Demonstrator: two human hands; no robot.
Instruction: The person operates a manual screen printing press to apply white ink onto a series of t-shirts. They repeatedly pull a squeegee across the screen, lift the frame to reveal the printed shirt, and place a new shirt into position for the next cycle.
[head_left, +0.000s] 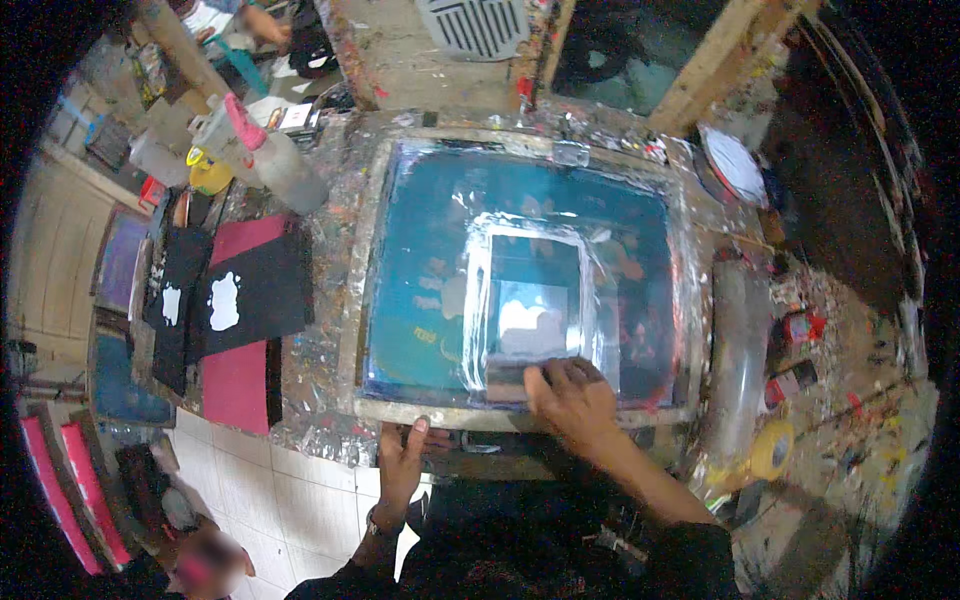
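A screen printing frame (692, 330) with teal mesh lies on the table before me. My right hand (578, 402) is closed around a squeegee (508, 380), which rests on the mesh near the frame's front edge. White ink (480, 300) outlines a rectangle on the mesh, and a pale patch shows inside it just beyond the squeegee. At the front edge, left of the squeegee, my left hand (405, 452) grips the frame with its thumb on top. Its fingers are partly hidden beneath the wood.
Black sheets with white prints (262, 295) and maroon sheets (235, 395) lie left of the frame. Behind them stands a bottle with a pink top (285, 170). A clear cylinder (738, 340) and yellow tape roll (770, 450) sit right. Another person (205, 565) is at lower left.
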